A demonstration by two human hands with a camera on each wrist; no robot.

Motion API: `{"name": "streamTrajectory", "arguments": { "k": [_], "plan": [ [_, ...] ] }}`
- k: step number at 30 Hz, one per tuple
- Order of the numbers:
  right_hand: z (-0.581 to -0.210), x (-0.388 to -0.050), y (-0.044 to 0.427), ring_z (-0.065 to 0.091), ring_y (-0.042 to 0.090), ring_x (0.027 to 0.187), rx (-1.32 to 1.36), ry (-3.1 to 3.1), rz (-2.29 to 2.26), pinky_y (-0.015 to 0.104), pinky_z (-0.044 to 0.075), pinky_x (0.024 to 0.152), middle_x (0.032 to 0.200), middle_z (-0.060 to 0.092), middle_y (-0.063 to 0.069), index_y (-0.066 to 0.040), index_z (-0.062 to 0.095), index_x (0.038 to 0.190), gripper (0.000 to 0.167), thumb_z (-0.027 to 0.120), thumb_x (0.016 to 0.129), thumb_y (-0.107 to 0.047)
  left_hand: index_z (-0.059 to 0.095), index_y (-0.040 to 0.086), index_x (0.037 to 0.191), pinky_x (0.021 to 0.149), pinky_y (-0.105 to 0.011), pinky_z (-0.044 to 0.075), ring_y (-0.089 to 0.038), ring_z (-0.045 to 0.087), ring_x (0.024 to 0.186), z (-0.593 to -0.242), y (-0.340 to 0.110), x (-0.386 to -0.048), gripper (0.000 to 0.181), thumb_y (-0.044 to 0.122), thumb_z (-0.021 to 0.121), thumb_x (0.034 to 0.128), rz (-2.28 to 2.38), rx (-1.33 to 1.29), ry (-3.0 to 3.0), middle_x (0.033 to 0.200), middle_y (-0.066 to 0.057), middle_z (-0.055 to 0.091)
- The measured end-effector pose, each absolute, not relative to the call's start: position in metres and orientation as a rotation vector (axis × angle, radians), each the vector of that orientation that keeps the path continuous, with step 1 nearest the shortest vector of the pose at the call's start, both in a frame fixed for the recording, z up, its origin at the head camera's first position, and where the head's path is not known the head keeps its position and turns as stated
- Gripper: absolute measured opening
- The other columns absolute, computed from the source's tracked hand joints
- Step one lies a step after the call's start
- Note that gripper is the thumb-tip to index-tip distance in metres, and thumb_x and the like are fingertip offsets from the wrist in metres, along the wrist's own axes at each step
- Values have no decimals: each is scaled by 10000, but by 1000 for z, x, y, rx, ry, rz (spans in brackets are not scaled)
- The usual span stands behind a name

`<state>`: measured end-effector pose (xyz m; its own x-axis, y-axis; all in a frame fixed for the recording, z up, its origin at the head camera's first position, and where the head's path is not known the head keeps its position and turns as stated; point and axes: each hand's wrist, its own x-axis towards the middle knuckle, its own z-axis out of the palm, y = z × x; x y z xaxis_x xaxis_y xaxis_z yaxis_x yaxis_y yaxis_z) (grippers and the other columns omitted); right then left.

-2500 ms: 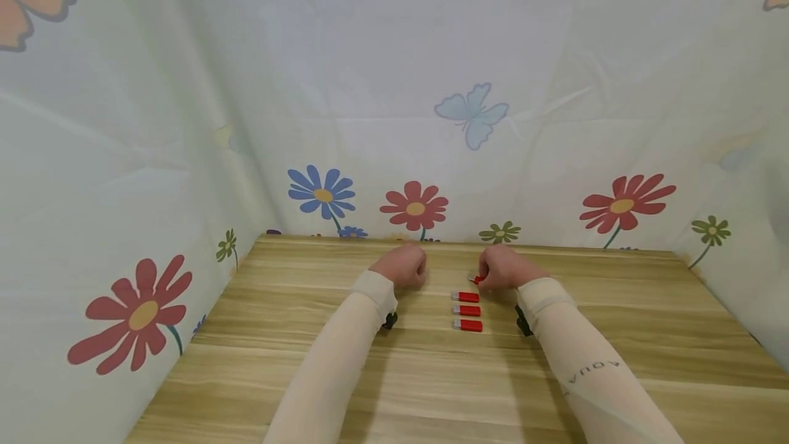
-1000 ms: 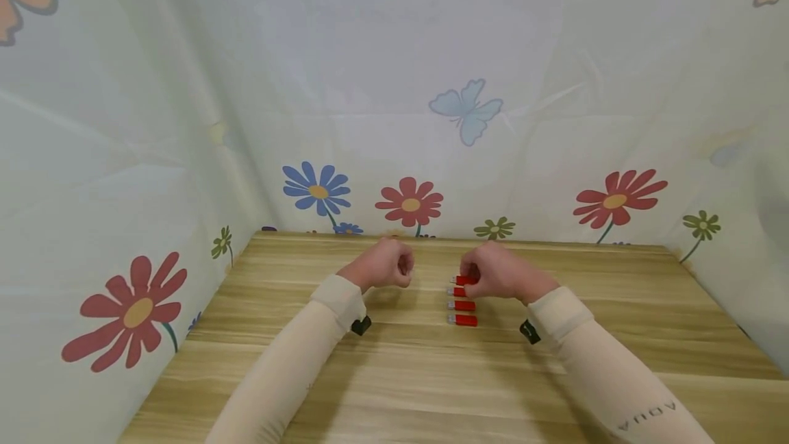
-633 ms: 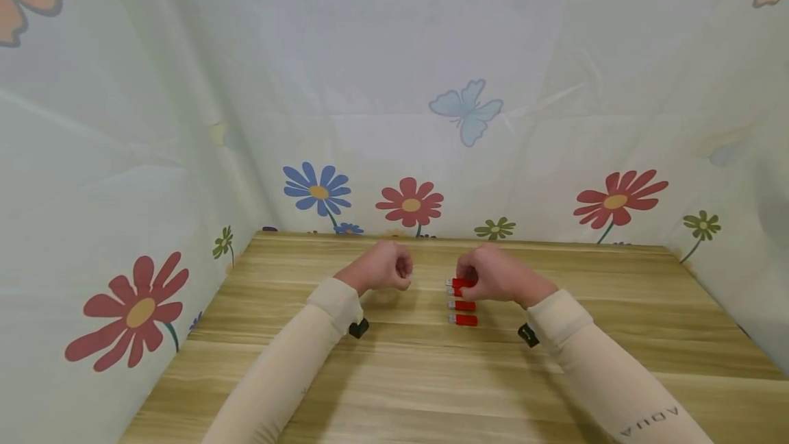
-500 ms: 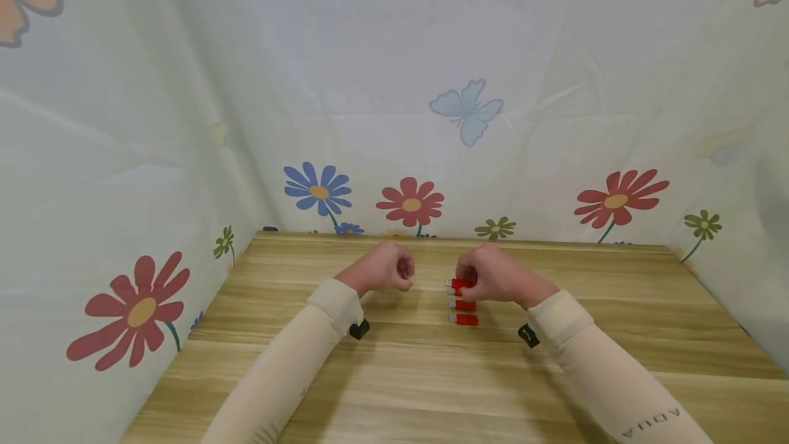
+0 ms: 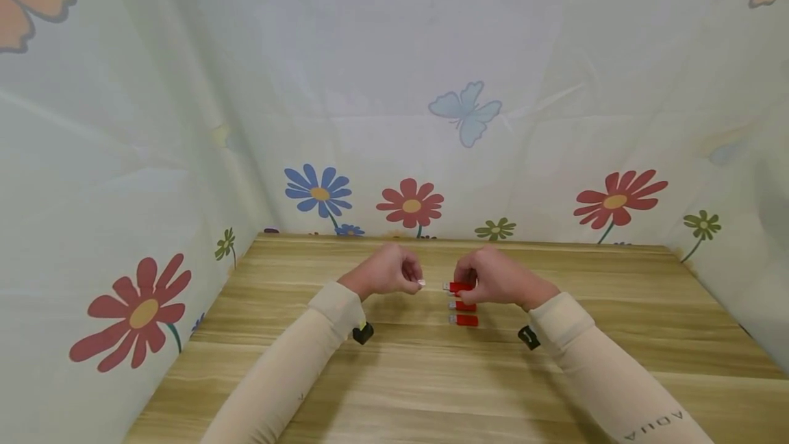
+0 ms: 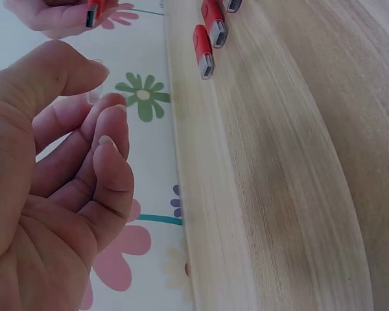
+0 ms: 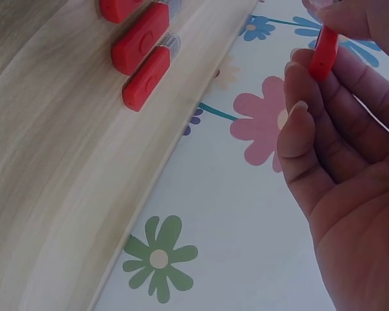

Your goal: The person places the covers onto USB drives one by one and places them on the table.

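My right hand (image 5: 501,278) pinches a red USB flash drive (image 7: 325,55) between thumb and fingers, above the wooden table. Its bare metal plug points left, towards my left hand (image 5: 388,271). Thumb and index finger of that left hand pinch a small clear plastic cap (image 6: 96,92), seen in the head view as a pale glint. A short gap separates cap and plug. Three more red drives lie in a column on the table: a far one (image 7: 146,79), a middle one (image 5: 464,306) and a near one (image 5: 465,320). Clear caps cover their plugs. My right hand partly hides the far one in the head view.
The wooden table (image 5: 431,389) ends at a back edge just beyond the hands. A white curtain (image 5: 370,53) printed with flowers and a butterfly hangs behind and at the sides. Black wrist cameras sit under both cuffs.
Since 2.5 seconds ago my right hand has come nearer with a lifted drive. My left hand first drew away left, then moved back right, and the cap now shows at its fingertips.
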<state>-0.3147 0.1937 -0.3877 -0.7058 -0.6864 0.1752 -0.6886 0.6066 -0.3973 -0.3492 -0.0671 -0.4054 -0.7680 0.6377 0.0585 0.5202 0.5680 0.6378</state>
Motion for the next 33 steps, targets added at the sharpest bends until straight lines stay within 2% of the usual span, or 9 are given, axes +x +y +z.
{"name": "streamTrajectory", "arguments": {
  "k": [15,24,33],
  "plan": [
    [-390,-316,196,618,53,659,1247,-2788,886,241,565,633,795,708,-100,-176,772,857,73,794,822,-115,738,143,795,709,-228,572,-110,665,720,-404,-63,-343,102,103,819,841,975,983,2571,781,51,719],
    [-393,-314,194,628,53,683,1251,-2789,904,234,571,657,829,722,-94,-177,781,872,70,802,839,-120,729,185,780,712,-212,571,-89,669,717,-404,-59,-342,137,116,828,845,944,1020,2577,776,81,720],
    [-393,-311,191,636,49,684,1268,-2756,934,231,573,652,831,729,-78,-146,793,893,74,806,843,-92,732,161,803,712,-204,563,-82,660,716,-400,-55,-338,108,123,818,856,921,1040,2570,787,73,720]
  ]
}}
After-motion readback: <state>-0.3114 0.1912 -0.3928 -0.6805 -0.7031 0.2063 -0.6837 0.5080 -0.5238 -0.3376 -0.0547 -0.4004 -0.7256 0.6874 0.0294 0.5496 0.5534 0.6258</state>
